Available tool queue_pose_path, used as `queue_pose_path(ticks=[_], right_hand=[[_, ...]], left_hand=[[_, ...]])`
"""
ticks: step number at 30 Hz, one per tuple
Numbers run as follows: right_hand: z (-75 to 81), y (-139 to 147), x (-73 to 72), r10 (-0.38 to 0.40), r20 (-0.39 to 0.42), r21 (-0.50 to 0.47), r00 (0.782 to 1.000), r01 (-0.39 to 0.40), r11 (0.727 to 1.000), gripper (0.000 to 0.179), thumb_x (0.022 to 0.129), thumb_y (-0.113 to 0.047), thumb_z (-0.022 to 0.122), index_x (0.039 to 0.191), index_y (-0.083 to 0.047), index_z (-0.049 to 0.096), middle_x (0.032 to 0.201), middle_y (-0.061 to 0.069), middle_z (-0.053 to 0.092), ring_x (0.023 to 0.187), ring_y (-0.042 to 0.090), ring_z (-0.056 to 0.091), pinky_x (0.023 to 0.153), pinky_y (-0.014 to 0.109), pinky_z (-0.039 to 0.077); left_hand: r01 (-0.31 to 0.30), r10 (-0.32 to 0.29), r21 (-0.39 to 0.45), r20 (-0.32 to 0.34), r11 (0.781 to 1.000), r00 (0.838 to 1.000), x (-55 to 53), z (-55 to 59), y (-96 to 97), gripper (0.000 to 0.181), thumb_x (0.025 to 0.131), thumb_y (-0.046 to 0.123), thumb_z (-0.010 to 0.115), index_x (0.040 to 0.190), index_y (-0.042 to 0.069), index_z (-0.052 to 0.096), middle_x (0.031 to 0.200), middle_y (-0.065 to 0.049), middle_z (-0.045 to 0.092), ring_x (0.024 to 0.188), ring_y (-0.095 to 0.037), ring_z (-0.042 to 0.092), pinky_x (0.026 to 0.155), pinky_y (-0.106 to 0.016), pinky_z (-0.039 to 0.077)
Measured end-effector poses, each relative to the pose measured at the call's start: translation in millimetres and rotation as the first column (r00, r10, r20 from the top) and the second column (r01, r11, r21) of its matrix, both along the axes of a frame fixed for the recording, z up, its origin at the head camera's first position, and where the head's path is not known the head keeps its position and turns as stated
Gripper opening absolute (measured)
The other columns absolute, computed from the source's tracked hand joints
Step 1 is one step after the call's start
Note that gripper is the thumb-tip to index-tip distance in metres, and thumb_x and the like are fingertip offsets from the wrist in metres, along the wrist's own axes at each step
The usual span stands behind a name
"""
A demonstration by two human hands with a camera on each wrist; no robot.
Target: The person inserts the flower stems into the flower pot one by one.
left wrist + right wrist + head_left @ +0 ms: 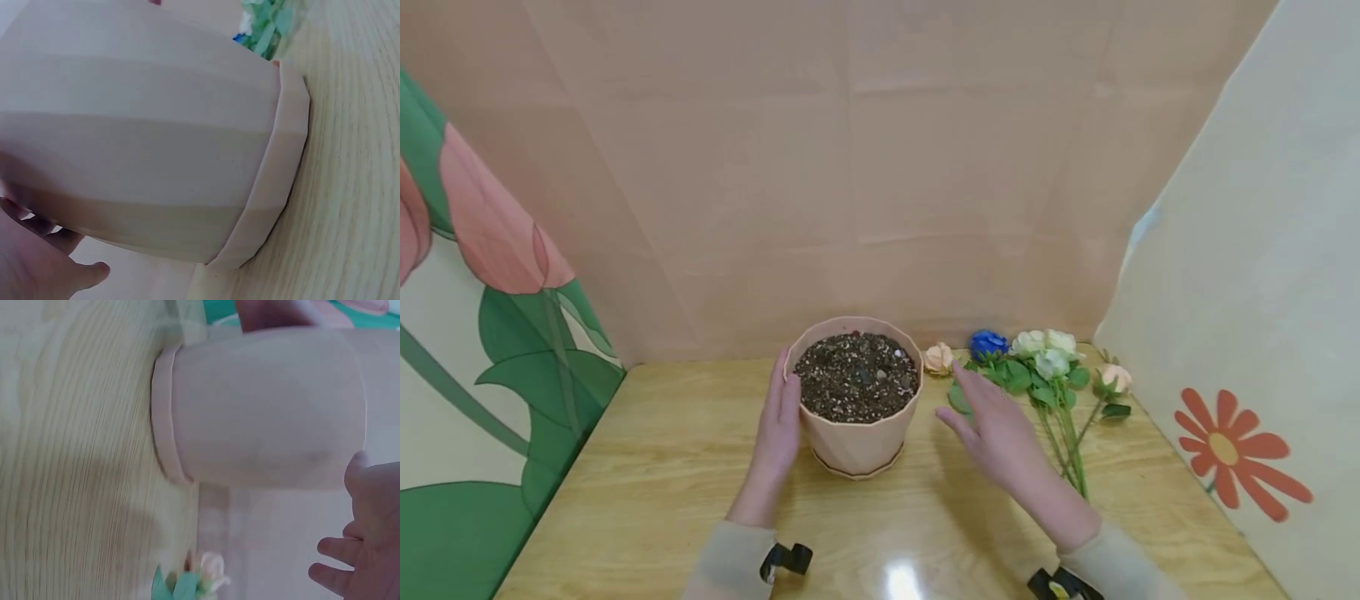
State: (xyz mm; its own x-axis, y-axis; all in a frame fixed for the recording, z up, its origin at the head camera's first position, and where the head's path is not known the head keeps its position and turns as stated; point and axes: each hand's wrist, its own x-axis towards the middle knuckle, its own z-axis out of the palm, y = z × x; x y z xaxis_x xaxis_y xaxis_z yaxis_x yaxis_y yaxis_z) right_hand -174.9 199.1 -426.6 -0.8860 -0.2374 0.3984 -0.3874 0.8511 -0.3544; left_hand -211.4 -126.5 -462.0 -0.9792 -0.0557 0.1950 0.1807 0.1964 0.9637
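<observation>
A pale pink faceted flowerpot (853, 446) with a matching saucer (857, 473) stands upright on the table, filled with dark soil (857, 379) flecked with white bits. My left hand (778, 425) rests against the pot's left side, fingers extended along the wall near the rim. In the left wrist view, part of that hand (37, 262) is by the lower left of the pot. To the right of the pot, my right hand (1000, 429) is held apart from it, fingers straight and thumb spread, holding nothing. The right wrist view shows a gap between this hand (378, 531) and the pot.
Beyond my right hand lie flowers with green stems: a blue one (988, 343), white ones (1048, 350), a peach one (938, 358) near the pot and another peach bloom (1116, 378) at right. A pink backdrop (850, 167) rises behind the wooden table (670, 467).
</observation>
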Motion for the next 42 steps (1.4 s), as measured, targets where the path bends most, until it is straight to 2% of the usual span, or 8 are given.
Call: queue_pose_path(ticks=[6,13,17,21,28,30,36,42], right_hand=[[-1.8,24,-10.0,-0.061,0.018,-0.027,0.998,0.061,0.998,0.078,0.110,-0.041,0.070,0.173,-0.010,0.036,0.163,0.025,0.052,0.137,0.054,0.060,0.111,0.069,0.050],[-4.7,44,-20.4,-0.106,0.061,-0.054,0.993,0.109,0.993,0.072,0.110,-0.038,0.071,0.171,-0.011,0.042,0.161,0.024,0.055,0.125,0.051,0.068,0.099,0.068,0.057],[-11.8,53,-24.8,-0.130,0.069,-0.025,0.989,0.132,0.991,0.068,0.109,-0.039,0.072,0.165,-0.007,0.050,0.153,0.023,0.063,0.113,0.043,0.075,0.081,0.061,0.064],[-18.5,59,-25.6,-0.133,0.088,-0.037,0.987,0.137,0.990,0.067,0.108,-0.038,0.074,0.162,-0.003,0.054,0.142,0.022,0.070,0.099,0.034,0.078,0.068,0.051,0.063],[-29.4,69,-26.9,-0.139,0.133,-0.031,0.981,0.144,0.989,0.064,0.108,-0.036,0.075,0.159,-0.002,0.057,0.134,0.021,0.074,0.095,0.032,0.078,0.069,0.051,0.063],[-32.7,70,-27.8,-0.137,0.143,-0.025,0.980,0.142,0.990,0.062,0.108,-0.034,0.075,0.157,-0.001,0.059,0.135,0.020,0.075,0.096,0.032,0.078,0.070,0.050,0.064],[-46.5,75,-31.5,-0.153,0.187,-0.017,0.970,0.159,0.987,0.060,0.105,-0.029,0.079,0.155,-0.002,0.061,0.129,0.018,0.077,0.090,0.029,0.077,0.060,0.040,0.057],[-60.7,79,-34.8,-0.172,0.205,0.015,0.964,0.172,0.985,0.060,0.105,-0.031,0.079,0.154,-0.001,0.062,0.124,0.016,0.079,0.092,0.030,0.077,0.066,0.046,0.061]], left_hand=[[-0.017,0.017,0.000,-0.014,1.000,1.000,0.0,-4.0,0.6,0.060,0.119,0.058,0.029,0.176,0.046,0.018,0.184,0.002,0.016,0.167,-0.035,0.020,0.132,-0.066,0.018],[-0.017,0.017,-0.006,-0.028,1.000,0.999,-1.8,-4.5,-0.1,0.060,0.119,0.055,0.029,0.177,0.043,0.019,0.184,-0.001,0.017,0.167,-0.037,0.020,0.131,-0.068,0.018],[-0.016,0.016,-0.001,-0.027,1.000,0.999,-2.4,-4.2,-0.8,0.060,0.120,0.054,0.029,0.177,0.043,0.018,0.184,-0.001,0.017,0.166,-0.037,0.021,0.131,-0.068,0.018],[-0.013,0.013,-0.004,-0.032,1.000,0.999,-2.1,-4.5,-1.3,0.060,0.120,0.054,0.029,0.177,0.043,0.018,0.184,-0.002,0.017,0.166,-0.038,0.021,0.131,-0.068,0.019],[-0.004,0.004,0.000,-0.029,1.000,1.000,-0.8,-5.1,-2.1,0.058,0.119,0.057,0.030,0.175,0.050,0.019,0.183,0.001,0.018,0.165,-0.038,0.024,0.129,-0.070,0.021],[-0.004,0.004,0.002,-0.030,1.000,1.000,-1.0,-5.2,-2.6,0.058,0.119,0.056,0.030,0.175,0.049,0.019,0.183,0.001,0.018,0.165,-0.039,0.024,0.129,-0.070,0.021],[-0.006,0.006,0.008,-0.035,1.000,0.999,-1.8,-5.5,-1.5,0.059,0.119,0.053,0.032,0.177,0.045,0.019,0.184,-0.003,0.018,0.165,-0.041,0.023,0.129,-0.071,0.019],[-0.020,0.020,0.013,-0.027,1.000,0.999,-1.5,-5.8,-0.2,0.058,0.119,0.053,0.033,0.176,0.048,0.020,0.183,-0.003,0.019,0.164,-0.042,0.025,0.129,-0.071,0.020]])
